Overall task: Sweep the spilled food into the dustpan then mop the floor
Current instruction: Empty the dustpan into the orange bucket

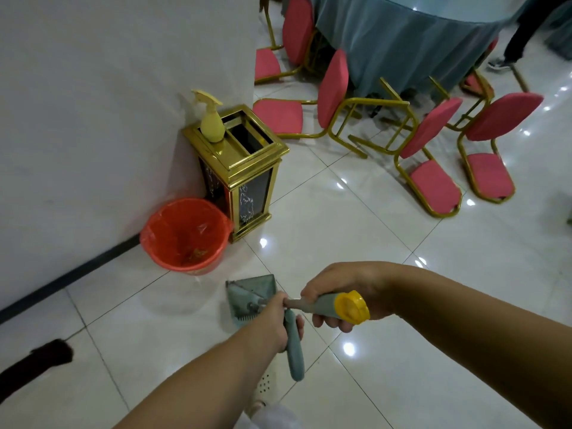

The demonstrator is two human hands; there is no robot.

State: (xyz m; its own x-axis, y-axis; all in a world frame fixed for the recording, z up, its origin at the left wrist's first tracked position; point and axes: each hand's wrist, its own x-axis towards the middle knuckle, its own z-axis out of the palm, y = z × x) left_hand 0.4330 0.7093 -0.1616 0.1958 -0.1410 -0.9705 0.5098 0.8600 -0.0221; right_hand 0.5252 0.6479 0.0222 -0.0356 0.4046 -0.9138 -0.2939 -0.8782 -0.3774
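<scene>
Head view: red bucket [185,235] sits by the wall, ahead-left of the grey dustpan [252,297] on the tiles just beyond both hands. Left hand [275,320] grips the dustpan's handle; right hand [332,297] grasps the yellow-capped handle [337,306], lying crosswise.

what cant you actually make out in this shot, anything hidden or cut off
Head view only:
- Dustpan: partly hidden by the left hand; whether food is in it cannot be told.
- Broom head: not visible; only the handle in the right hand shows.
- Orange bucket: bits at the bottom too small to identify.
- Dark object at the left edge: cut off, unidentifiable.
- Mop: none in view.
</scene>
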